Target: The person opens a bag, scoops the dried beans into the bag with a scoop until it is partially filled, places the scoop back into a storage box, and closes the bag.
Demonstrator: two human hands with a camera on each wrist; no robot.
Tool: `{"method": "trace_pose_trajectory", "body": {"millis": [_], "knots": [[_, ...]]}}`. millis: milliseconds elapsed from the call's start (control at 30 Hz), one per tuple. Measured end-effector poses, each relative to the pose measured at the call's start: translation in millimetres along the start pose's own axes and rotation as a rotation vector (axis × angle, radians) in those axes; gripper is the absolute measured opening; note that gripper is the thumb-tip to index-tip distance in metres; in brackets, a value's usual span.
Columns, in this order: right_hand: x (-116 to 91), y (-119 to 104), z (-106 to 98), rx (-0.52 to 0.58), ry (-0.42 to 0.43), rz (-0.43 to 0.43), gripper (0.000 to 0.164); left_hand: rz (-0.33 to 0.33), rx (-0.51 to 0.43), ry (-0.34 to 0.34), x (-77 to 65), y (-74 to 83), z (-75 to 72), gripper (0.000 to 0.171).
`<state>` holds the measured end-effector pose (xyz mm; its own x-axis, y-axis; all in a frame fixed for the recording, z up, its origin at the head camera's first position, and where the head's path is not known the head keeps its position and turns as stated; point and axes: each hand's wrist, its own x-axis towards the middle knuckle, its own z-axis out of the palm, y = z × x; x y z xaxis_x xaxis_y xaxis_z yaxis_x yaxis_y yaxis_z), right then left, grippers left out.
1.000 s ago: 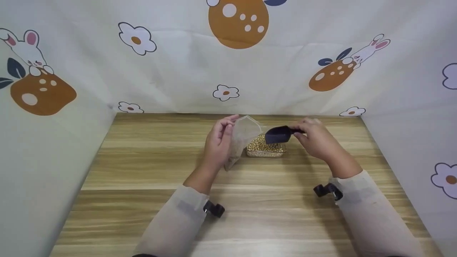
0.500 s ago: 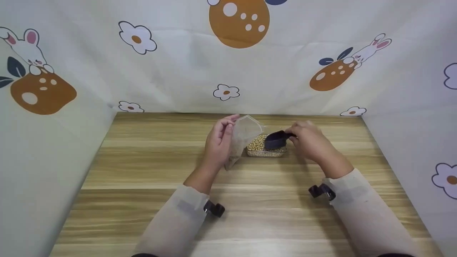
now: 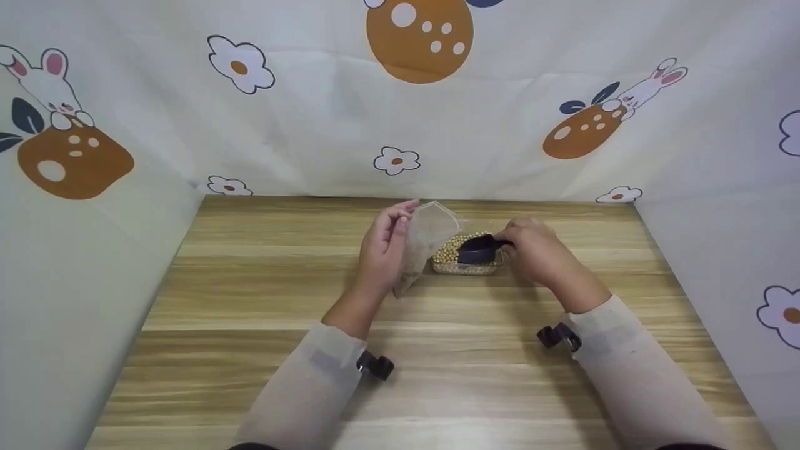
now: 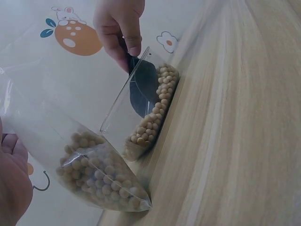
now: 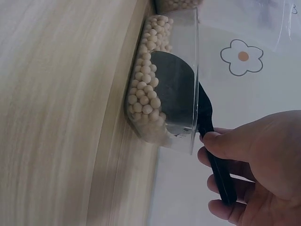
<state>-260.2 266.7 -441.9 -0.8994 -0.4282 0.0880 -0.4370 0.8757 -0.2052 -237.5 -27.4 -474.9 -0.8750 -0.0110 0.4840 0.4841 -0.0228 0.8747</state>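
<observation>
A clear plastic box (image 3: 447, 267) holds round pale-yellow soybeans (image 5: 143, 96). Dipped into it is the black scoop (image 3: 477, 250), its bowl among the beans near the box's right side. My right hand (image 3: 534, 253) grips the scoop's handle (image 5: 220, 174) between thumb and fingers. To the left of the box, my left hand (image 3: 382, 253) holds a clear plastic bag (image 3: 431, 225) by its side, with the bag's mouth spread toward the box. More soybeans fill the lower part of the bag, as the left wrist view shows. The far fingers of my left hand are hidden behind the bag.
The wooden table (image 3: 262, 275) runs back to a cloth wall (image 3: 300, 125) printed with rabbits, fruit and flowers. Cloth also encloses the left and right sides. The bag's bottom corner hangs close to the tabletop.
My right hand has come down and to the left, taking the scoop from above the box into the soybeans. My left hand and the bag have stayed in place.
</observation>
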Motion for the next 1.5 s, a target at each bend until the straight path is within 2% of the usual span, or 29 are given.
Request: {"method": "trace_pose_trajectory", "body": {"millis": [400, 767, 1267, 1500], "knots": [[7, -8, 7, -0.05, 0.033, -0.058, 0.028, -0.001, 0.027, -0.021, -0.3, 0.3, -0.5, 0.019], [14, -9, 21, 0.037, 0.021, -0.028, 0.029, -0.001, 0.03, -0.01, -0.4, -1.2, -0.2, 0.019], [19, -10, 31, 0.089, 0.068, -0.078, 0.029, -0.022, 0.025, -0.005, -0.4, 0.5, 0.1, 0.019], [13, -2, 26, 0.174, 0.079, -0.024, 0.03, -0.001, 0.02, -0.007, -0.7, 1.1, -0.4, 0.018]]}}
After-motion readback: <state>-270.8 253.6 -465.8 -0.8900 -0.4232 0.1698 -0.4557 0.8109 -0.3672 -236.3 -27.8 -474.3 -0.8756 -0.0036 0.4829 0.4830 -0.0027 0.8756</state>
